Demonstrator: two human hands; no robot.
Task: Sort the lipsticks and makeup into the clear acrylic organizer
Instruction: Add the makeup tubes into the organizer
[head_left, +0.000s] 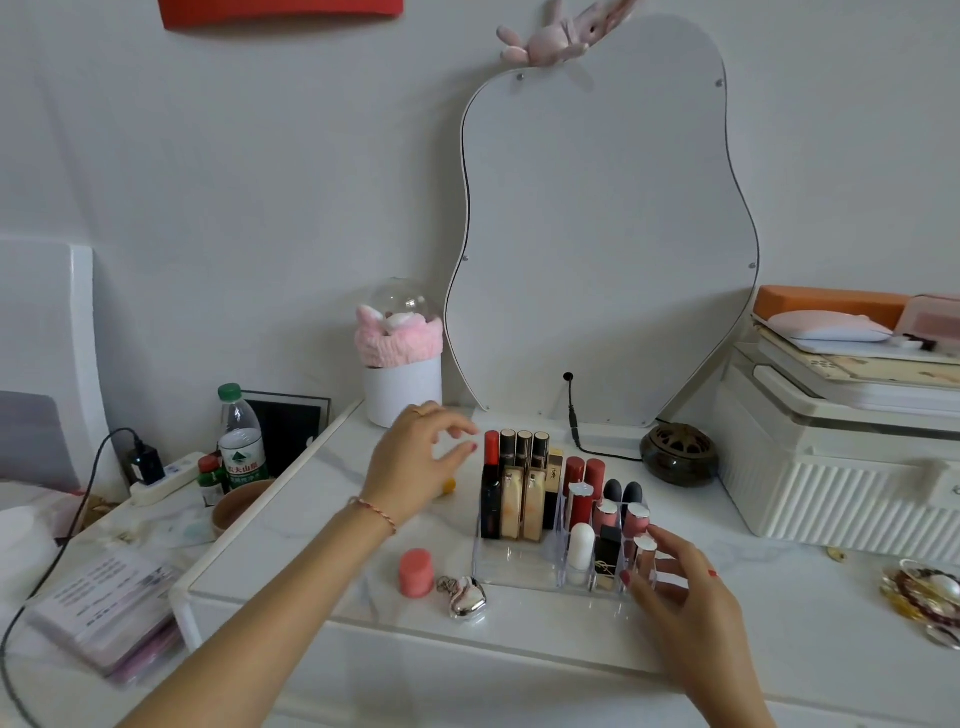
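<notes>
Hands: the left hand (415, 462) hovers open over the worktop (332, 561) just left of the organizer, fingers loosely curled, holding nothing; the right hand (680, 587) rests spread against the organizer's front right corner, fingertips touching the acrylic, gripping no item.
Organizer: the clear acrylic organizer (514, 571) stands on the worktop in front of the mirror (602, 234), between the two hands.
Done: most of the makeup already stands upright inside, by my reading.
Tall items, left rear section: about seven tubes and bottles (511, 493), some overlapping, so the count is uncertain.
Lipsticks, right slots: about nine (605, 512), among them two red, two dark-capped and one white.
Left to sort: a pink round pot (415, 571), a silver heart-shaped case (469, 597), and a small yellow item (448, 486) half hidden behind the left hand.
Free room: the organizer's front left tray looks empty.
</notes>
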